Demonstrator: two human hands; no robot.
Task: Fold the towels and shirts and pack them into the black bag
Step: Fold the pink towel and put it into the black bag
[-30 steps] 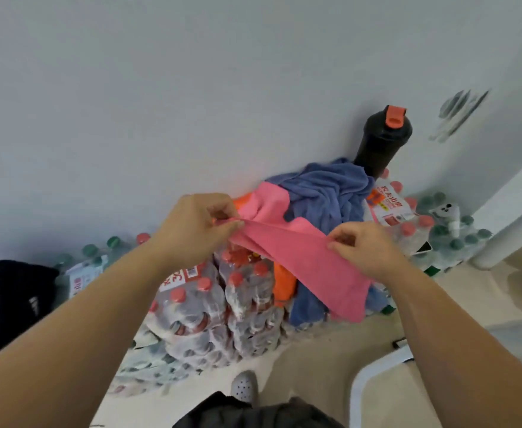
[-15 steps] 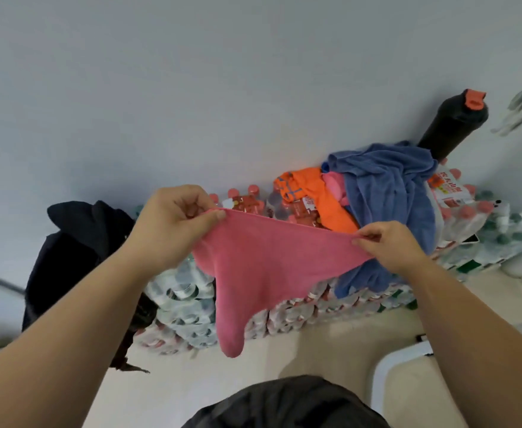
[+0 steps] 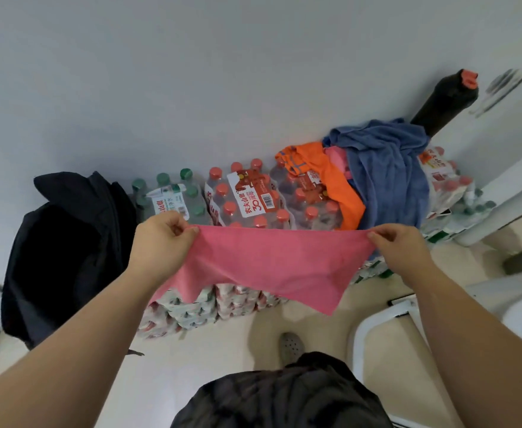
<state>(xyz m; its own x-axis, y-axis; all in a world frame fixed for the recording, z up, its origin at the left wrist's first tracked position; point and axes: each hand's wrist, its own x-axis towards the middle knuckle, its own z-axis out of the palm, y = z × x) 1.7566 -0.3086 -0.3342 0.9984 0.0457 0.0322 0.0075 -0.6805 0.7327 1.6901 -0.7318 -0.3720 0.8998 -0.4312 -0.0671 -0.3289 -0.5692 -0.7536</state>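
Pink towel stretched flat between two hands, over the stacked water packs.

The left hand (image 3: 157, 245) and right hand (image 3: 403, 251) each pinch a top corner of the pink microfibre towel (image 3: 272, 264), its lower edge hanging free. The black fabric bag (image 3: 65, 251) leans against the wall at left; a crumpled blue towel (image 3: 386, 174) and orange shirt (image 3: 330, 177) lie on the shrink-wrapped bottle packs (image 3: 247, 196) at far right.

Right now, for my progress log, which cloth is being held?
The pink towel, pinched at its top corners by the left hand and right hand; the blue towel and orange shirt lie heaped on the bottle packs.
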